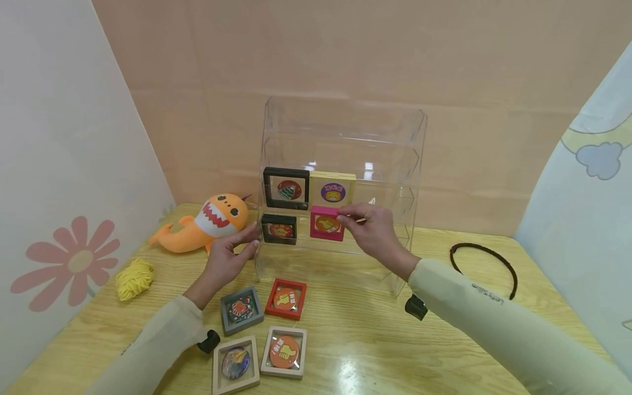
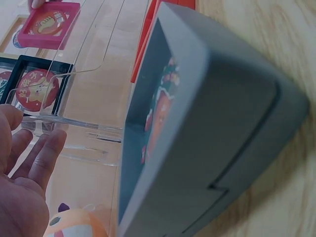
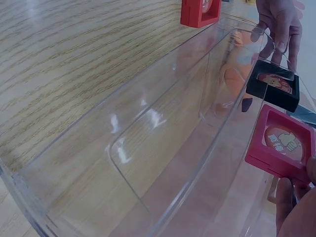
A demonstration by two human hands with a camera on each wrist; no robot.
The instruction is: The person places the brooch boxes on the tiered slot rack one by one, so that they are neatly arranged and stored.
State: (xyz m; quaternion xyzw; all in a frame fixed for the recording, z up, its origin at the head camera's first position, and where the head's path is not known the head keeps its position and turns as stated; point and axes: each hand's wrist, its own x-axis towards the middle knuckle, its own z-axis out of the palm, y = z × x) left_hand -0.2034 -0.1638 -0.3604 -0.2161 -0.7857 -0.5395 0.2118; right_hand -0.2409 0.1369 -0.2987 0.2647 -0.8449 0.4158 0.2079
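Note:
A clear acrylic display rack [image 1: 340, 263] with stepped tiers stands upright on the table. My right hand [image 1: 372, 230] pinches the right edge of a pink display frame [image 1: 327, 224], which stands at a lower tier and holds a thumbs-up badge. At the rack's left side my left hand [image 1: 232, 258] holds the edge between thumb and fingers. Left of the pink frame sits a small black frame [image 1: 279, 229]. One tier up are a larger black frame [image 1: 286, 188] with a tree badge and a pale yellow frame [image 1: 332, 188], side by side.
On the table in front lie a grey frame [image 1: 242, 310], a red frame [image 1: 286, 299] and two beige frames [image 1: 257, 359]. An orange shark plush [image 1: 207, 222] and yellow yarn [image 1: 135, 280] are at the left. A dark braided loop [image 1: 486, 249] lies at the right.

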